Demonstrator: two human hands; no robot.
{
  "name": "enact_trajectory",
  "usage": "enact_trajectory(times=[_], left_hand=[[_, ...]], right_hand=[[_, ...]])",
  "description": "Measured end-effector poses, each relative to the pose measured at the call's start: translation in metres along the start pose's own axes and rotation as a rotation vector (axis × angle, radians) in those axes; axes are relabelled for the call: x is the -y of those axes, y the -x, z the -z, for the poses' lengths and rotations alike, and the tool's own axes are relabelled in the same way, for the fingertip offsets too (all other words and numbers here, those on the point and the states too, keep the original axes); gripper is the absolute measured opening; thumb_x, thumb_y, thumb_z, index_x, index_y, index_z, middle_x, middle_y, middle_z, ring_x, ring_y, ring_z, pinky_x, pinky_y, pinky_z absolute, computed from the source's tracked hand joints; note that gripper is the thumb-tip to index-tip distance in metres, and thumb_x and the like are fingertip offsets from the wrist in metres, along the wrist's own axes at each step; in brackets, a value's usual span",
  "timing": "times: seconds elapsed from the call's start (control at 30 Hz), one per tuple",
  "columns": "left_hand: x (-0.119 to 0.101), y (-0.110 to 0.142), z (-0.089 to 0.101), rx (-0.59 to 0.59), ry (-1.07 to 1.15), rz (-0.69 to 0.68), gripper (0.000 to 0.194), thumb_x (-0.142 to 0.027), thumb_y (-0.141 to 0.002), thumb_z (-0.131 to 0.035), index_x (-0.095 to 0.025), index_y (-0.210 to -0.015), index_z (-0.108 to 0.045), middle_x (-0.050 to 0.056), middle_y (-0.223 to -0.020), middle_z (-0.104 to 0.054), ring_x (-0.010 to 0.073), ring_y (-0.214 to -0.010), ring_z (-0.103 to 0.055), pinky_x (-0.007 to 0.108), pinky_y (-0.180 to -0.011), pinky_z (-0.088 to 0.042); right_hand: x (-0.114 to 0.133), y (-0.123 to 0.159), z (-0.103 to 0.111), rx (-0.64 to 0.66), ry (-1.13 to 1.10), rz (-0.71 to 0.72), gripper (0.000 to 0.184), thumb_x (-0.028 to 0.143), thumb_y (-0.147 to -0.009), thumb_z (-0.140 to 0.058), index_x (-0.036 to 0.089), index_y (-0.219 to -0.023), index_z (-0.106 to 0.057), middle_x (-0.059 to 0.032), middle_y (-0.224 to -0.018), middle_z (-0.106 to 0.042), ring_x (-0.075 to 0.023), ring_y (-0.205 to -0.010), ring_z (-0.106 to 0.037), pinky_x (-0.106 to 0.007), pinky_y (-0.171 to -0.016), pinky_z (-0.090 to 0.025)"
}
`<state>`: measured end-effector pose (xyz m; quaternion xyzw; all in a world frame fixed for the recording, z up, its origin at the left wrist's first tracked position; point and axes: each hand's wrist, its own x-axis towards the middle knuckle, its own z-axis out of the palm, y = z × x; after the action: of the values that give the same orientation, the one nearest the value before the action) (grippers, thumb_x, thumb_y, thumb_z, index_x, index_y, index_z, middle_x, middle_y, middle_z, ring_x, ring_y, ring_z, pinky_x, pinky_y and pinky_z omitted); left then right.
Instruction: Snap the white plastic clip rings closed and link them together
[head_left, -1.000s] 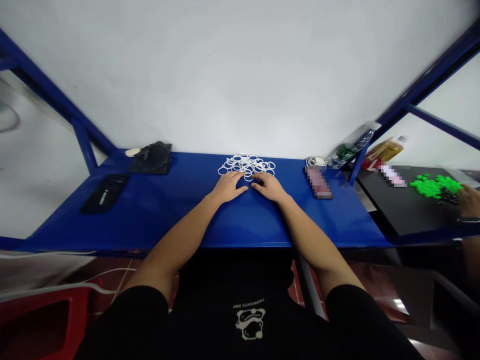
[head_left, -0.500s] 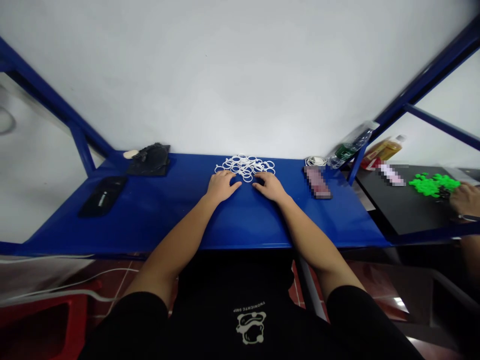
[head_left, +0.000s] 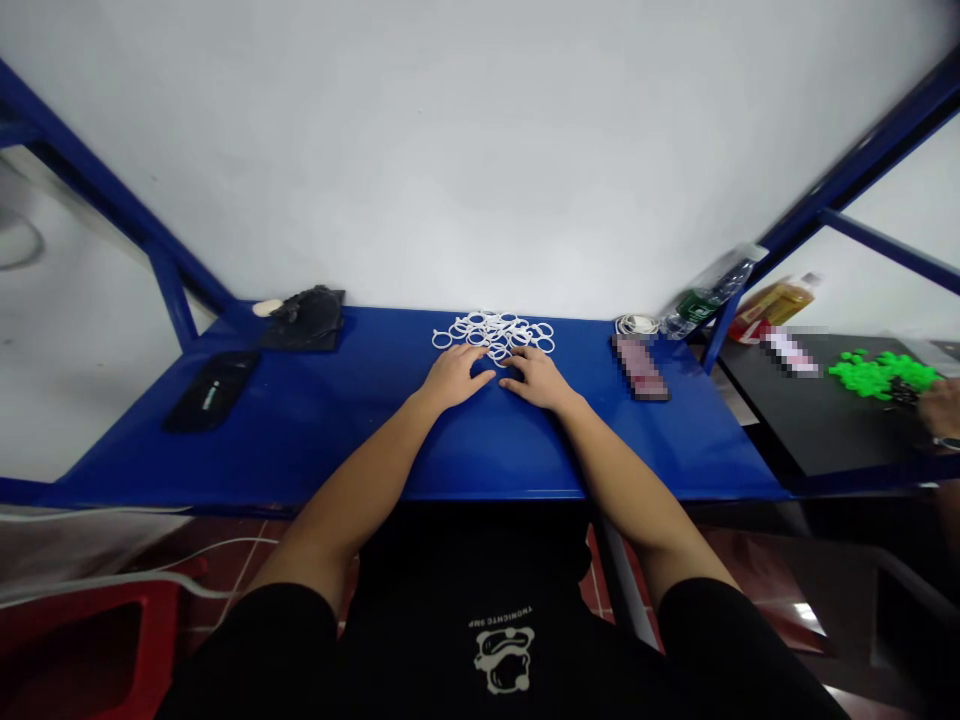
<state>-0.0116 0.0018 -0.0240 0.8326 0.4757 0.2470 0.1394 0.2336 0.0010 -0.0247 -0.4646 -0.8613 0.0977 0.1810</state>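
Observation:
A pile of several white plastic rings (head_left: 491, 332) lies near the back middle of the blue table (head_left: 315, 430). My left hand (head_left: 452, 377) rests palm down at the pile's near left edge, fingers stretched toward the rings. My right hand (head_left: 536, 378) lies palm down at the pile's near right edge, fingertips touching the nearest rings. Neither hand has a ring lifted; what the fingertips press on is too small to tell.
A black pouch (head_left: 212, 389) and a dark bundle (head_left: 306, 316) lie at the left. A phone-like object (head_left: 640, 366), a coiled white cable (head_left: 636, 324) and bottles (head_left: 712, 288) stand at the right. Another person's hand (head_left: 943, 410) works green pieces (head_left: 881, 374) on the black table.
My two hands have drawn slightly closer together at the near edge of the ring pile. The other person's hand has shifted a little to the right.

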Motion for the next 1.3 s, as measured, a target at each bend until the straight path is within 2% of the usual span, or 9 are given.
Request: enact_trajectory(times=[0.17,0.33,0.4,0.5,0.6,0.7,1.0,1.17,1.3], left_hand=[[-0.003,0.0,-0.001,0.013,-0.054,0.007,0.039,-0.037,-0.099,-0.075,-0.022,-0.135,-0.073,0.011,-0.137,-0.074,0.0337,-0.131,-0.064,0.051,-0.116,-0.049],[-0.008,0.0,-0.001,-0.09,0.033,0.048,0.033,-0.033,-0.102,-0.072,-0.021,-0.132,-0.074,0.01,-0.123,-0.077,0.0269,-0.117,-0.072,0.043,-0.109,-0.056],[-0.01,-0.001,-0.002,-0.043,0.06,0.017,0.027,-0.034,-0.103,-0.071,-0.021,-0.125,-0.076,0.008,-0.117,-0.078,0.0257,-0.112,-0.074,0.042,-0.106,-0.057],[-0.012,0.0,-0.005,0.07,0.033,-0.057,0.027,-0.036,-0.101,-0.074,-0.022,-0.124,-0.078,0.009,-0.14,-0.074,0.0294,-0.127,-0.071,0.046,-0.114,-0.055],[-0.012,0.001,-0.004,0.074,0.011,-0.019,0.039,-0.038,-0.1,-0.075,-0.023,-0.135,-0.076,0.011,-0.167,-0.054,0.0338,-0.143,-0.062,0.048,-0.121,-0.051],[-0.012,0.003,0.0,0.072,0.033,0.026,0.046,-0.04,-0.1,-0.075,-0.023,-0.143,-0.072,0.01,-0.172,-0.048,0.0329,-0.139,-0.065,0.046,-0.119,-0.053],[-0.011,0.003,0.003,0.108,0.068,-0.009,0.039,-0.038,-0.101,-0.075,-0.022,-0.136,-0.075,0.009,-0.139,-0.073,0.0277,-0.12,-0.071,0.044,-0.112,-0.055],[-0.009,0.004,0.004,0.108,0.086,-0.008,0.038,-0.038,-0.1,-0.076,-0.022,-0.134,-0.076,0.009,-0.136,-0.074,0.0263,-0.114,-0.072,0.042,-0.107,-0.056],[-0.007,0.004,0.003,0.105,0.096,-0.002,0.037,-0.038,-0.101,-0.075,-0.022,-0.134,-0.076,0.008,-0.126,-0.077,0.0255,-0.109,-0.074,0.04,-0.101,-0.057]], right_hand=[[0.001,-0.001,0.004,0.01,-0.037,0.016,0.012,0.031,-0.1,-0.073,0.021,-0.094,-0.072,-0.0111,-0.116,-0.074,-0.0277,-0.109,-0.065,-0.042,-0.104,-0.049],[0.002,0.001,0.011,-0.016,-0.065,-0.029,0.009,0.027,-0.102,-0.067,0.021,-0.096,-0.069,-0.0128,-0.126,-0.07,-0.0278,-0.113,-0.063,-0.04,-0.102,-0.05],[0.003,0.002,0.014,-0.074,-0.09,-0.08,0.011,0.031,-0.104,-0.064,0.022,-0.098,-0.067,-0.013,-0.123,-0.068,-0.0272,-0.111,-0.063,-0.039,-0.1,-0.051],[0.006,0.002,0.015,-0.194,-0.141,-0.17,0.013,0.032,-0.107,-0.057,0.022,-0.102,-0.064,-0.0115,-0.111,-0.068,-0.0255,-0.101,-0.063,-0.036,-0.092,-0.051],[0.01,0.001,0.014,-0.277,-0.187,-0.199,0.012,0.03,-0.107,-0.053,0.022,-0.106,-0.062,-0.0104,-0.107,-0.07,-0.0245,-0.096,-0.063,-0.034,-0.088,-0.051],[0.01,0.0,0.013,-0.302,-0.209,-0.187,0.014,0.031,-0.106,-0.052,0.022,-0.104,-0.063,-0.0102,-0.104,-0.072,-0.0245,-0.094,-0.064,-0.034,-0.087,-0.05],[-0.003,-0.001,0.016,-0.436,-0.267,-0.339,0.023,0.04,-0.101,-0.059,0.022,-0.091,-0.068,-0.0047,-0.083,-0.073,-0.0214,-0.075,-0.064,-0.032,-0.074,-0.046],[-0.013,0.001,0.019,-0.527,-0.274,-0.421,0.035,0.05,-0.104,-0.053,0.021,-0.096,-0.072,-0.0058,-0.082,-0.075,-0.0235,-0.077,-0.067,-0.033,-0.074,-0.049],[-0.019,0.001,0.016,-0.515,-0.368,-0.348,0.046,0.055,-0.107,-0.048,0.019,-0.115,-0.075,-0.0068,-0.085,-0.078,-0.0243,-0.08,-0.071,-0.037,-0.079,-0.055]])
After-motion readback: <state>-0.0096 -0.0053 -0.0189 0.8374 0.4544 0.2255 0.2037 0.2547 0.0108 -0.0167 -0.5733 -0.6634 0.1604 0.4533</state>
